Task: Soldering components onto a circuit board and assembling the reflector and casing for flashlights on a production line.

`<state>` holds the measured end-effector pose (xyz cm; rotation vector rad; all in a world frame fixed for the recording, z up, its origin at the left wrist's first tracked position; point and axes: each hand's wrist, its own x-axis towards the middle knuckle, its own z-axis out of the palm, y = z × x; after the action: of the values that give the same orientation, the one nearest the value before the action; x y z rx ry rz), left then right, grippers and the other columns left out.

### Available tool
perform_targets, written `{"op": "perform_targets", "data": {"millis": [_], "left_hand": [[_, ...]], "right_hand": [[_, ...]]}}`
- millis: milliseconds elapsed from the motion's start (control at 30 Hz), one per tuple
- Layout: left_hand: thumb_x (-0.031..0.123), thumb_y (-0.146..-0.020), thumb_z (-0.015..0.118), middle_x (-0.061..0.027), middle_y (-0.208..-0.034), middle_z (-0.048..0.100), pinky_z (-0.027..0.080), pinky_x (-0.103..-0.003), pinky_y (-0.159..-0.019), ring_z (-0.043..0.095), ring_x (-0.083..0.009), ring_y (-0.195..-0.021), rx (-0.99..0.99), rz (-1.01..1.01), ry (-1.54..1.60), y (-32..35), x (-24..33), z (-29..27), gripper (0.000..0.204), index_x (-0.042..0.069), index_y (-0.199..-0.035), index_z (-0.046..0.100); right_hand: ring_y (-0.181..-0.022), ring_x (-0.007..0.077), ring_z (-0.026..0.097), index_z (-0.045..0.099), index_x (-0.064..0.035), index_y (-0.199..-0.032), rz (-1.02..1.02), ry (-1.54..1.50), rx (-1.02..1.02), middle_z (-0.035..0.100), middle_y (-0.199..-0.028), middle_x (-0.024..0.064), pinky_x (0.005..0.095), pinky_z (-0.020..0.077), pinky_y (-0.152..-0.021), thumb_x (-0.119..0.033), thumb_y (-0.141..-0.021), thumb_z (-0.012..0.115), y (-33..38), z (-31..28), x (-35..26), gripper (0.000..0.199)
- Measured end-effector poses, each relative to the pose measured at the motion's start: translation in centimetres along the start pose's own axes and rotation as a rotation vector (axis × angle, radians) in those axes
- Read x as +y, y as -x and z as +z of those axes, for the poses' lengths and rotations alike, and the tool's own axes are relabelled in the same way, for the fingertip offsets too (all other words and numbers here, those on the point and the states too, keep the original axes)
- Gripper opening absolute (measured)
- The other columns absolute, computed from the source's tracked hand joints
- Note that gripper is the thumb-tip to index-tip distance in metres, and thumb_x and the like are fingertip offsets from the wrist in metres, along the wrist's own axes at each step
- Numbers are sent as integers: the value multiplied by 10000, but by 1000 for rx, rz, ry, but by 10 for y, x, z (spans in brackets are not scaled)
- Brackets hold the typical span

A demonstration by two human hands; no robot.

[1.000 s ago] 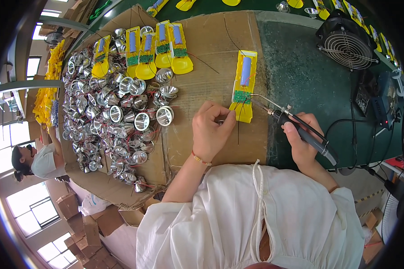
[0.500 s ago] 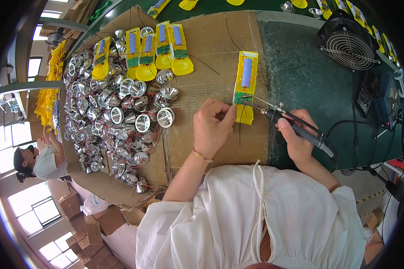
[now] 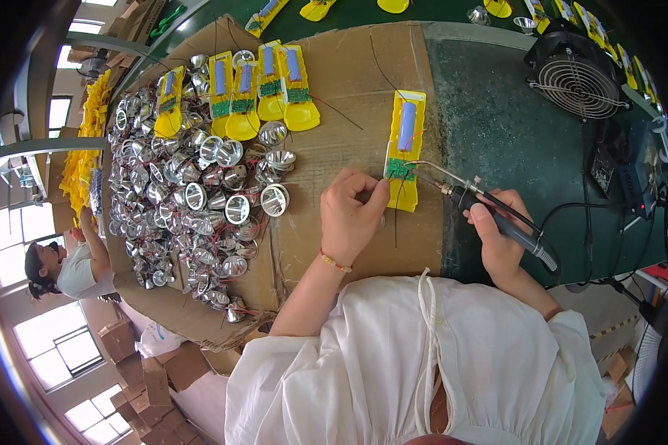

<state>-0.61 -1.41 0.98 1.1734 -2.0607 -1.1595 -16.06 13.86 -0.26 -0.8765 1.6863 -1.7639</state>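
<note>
A yellow lamp housing (image 3: 396, 196) lies lengthwise on the cardboard in front of me, with a blue cylindrical battery (image 3: 407, 127) and a green circuit board (image 3: 399, 170) in it. Thin dark wires run from its ends. My right hand (image 3: 502, 229) grips a black-handled soldering iron (image 3: 490, 213) with a thin metal feed tube (image 3: 445, 173) along it. The iron's tip is beside the board's right edge; contact cannot be made out. My left hand (image 3: 352, 209) is pinched at the board's lower left; whatever its fingertips hold is too small to tell.
Many silver lamp reflectors (image 3: 194, 196) are heaped in a cardboard tray at left, with several yellow housings (image 3: 243, 126) at its far end. A black fan (image 3: 580, 83) stands at far right, near a blue device (image 3: 634, 184) and cables. Another person (image 3: 78, 273) is at far left.
The soldering iron has drawn back slightly to the right, its tip shifting from over the board to its right edge. My left hand stays pinched in nearly the same place.
</note>
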Motion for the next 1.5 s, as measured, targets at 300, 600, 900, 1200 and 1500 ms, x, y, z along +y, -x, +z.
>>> {"op": "perform_targets", "data": {"millis": [300, 600, 900, 1200, 1500], "left_hand": [[118, -756, 682, -61, -689, 654, 481, -229, -553, 615, -92, -600, 49, -246, 222, -3, 12, -9, 148, -19, -748, 628], [205, -722, 607, -90, -556, 615, 501, -304, -563, 603, -186, -507, -332, 131, -342, -145, 73, 42, 191, 29, -685, 672], [488, -750, 632, -106, -877, 667, 489, -355, -757, 633, -248, -847, 20, -10, -772, -318, 62, 59, 454, 63, -901, 678], [199, -755, 632, -155, -838, 658, 528, -339, -655, 640, -273, -752, -104, 104, -603, -195, 56, 20, 207, 23, -852, 682], [237, -668, 720, -49, -758, 557, 468, -350, -602, 576, -252, -715, 293, 351, -441, 0, -5, -27, 190, 97, -715, 601]], "right_hand": [[-675, 133, 576, 499, 25, -882, -12, -14, 78, 553, -803, 94, 243, 485, -621, -78, -820, 608, 0, -34, 3, 162], [-646, 93, 496, 548, -6, -830, 6, 40, 265, 553, -753, 53, 227, 416, -586, -47, -774, 659, -11, -55, 18, 131], [-645, 92, 505, 546, -22, -848, 171, 64, 256, 554, -742, 28, 235, 428, -600, -111, -784, 663, -5, -53, 30, 161], [-692, 184, 547, 520, 46, -908, 129, 181, 270, 533, -816, 112, 280, 456, -653, -167, -837, 585, -8, -69, 40, 235], [-714, 175, 528, 531, 48, -903, 71, 291, 343, 511, -722, 86, 271, 415, -686, -161, -876, 547, -14, -55, 28, 211]]}}
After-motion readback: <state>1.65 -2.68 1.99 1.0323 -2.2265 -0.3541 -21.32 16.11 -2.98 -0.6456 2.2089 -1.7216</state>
